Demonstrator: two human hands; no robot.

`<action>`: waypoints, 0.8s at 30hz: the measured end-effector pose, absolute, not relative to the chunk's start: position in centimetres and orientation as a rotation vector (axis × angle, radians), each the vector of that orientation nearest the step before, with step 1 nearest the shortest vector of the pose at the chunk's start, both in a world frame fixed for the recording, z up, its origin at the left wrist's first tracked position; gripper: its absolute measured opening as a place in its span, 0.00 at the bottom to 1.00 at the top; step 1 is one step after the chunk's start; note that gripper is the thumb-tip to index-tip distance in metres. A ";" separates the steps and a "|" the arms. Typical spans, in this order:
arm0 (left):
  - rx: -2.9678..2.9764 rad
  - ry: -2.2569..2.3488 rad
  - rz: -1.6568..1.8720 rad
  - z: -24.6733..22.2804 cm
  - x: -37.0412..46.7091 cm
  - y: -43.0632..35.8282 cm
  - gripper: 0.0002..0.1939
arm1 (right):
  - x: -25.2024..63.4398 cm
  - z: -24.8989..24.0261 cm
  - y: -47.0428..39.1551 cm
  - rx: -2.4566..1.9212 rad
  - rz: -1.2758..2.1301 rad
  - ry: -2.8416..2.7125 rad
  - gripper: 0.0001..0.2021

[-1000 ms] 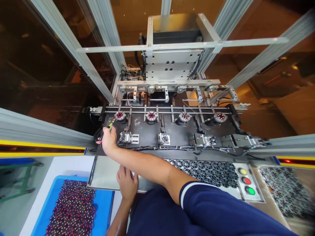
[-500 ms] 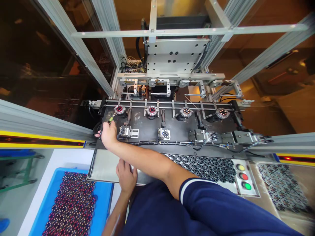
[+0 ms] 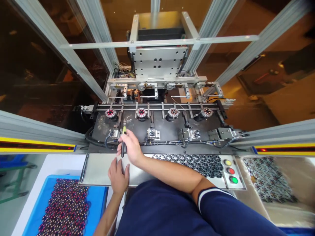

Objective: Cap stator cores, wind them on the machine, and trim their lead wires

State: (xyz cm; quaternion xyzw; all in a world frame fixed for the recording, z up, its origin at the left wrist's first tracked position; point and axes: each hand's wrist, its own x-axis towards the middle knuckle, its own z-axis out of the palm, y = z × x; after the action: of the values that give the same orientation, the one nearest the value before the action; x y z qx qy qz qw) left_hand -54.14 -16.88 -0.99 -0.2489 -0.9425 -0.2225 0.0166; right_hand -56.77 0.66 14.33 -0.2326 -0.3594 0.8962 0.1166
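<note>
My right hand (image 3: 132,147) is closed around a slim tool with a black handle and a yellow-green collar (image 3: 124,130); its exact kind is unclear. The collar end points away from me, over the dark machine bed near the leftmost bracket (image 3: 114,133). Below it, my left hand (image 3: 118,176) rests on the bare metal ledge (image 3: 98,167) with its fingers apart and nothing in it. Beyond the hands, round fixtures hold ring-shaped parts: two with red segments (image 3: 111,113) (image 3: 141,113) on the left and two with darker, copper-looking segments (image 3: 174,112) (image 3: 207,112) on the right.
A blue tray (image 3: 48,183) at left holds many red-and-dark rings. Black round parts (image 3: 197,164) lie on the ledge beside yellow, red and green buttons (image 3: 230,170). More grey parts (image 3: 269,180) lie at far right. Yellow sensor bars (image 3: 36,144) flank the opening; clamp arms hang behind.
My right hand has drawn back from beside the leftmost fixture, toward me and to the right, still holding the tool. My left hand stays on the ledge. The camera view has shifted.
</note>
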 end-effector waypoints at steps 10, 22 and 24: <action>-0.860 -2.862 -0.567 -0.7 -54.3 -16.5 0.23 | -59.5 9.9 3.8 -0.875 2.453 -0.897 0.14; -0.898 -2.847 -0.537 -0.8 -54.5 -16.4 0.24 | -60.0 9.9 4.3 -0.936 2.425 -0.896 0.09; -0.897 -2.843 -0.539 -0.9 -54.5 -16.4 0.25 | -60.1 9.8 4.3 -0.939 2.421 -0.901 0.09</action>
State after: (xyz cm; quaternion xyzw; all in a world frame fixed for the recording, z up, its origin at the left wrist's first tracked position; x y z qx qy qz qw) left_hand -54.52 -16.45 -0.87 -0.2955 -0.9370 -0.1776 0.0560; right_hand -60.08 4.33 9.80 -0.3350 -0.3216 0.8639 0.1951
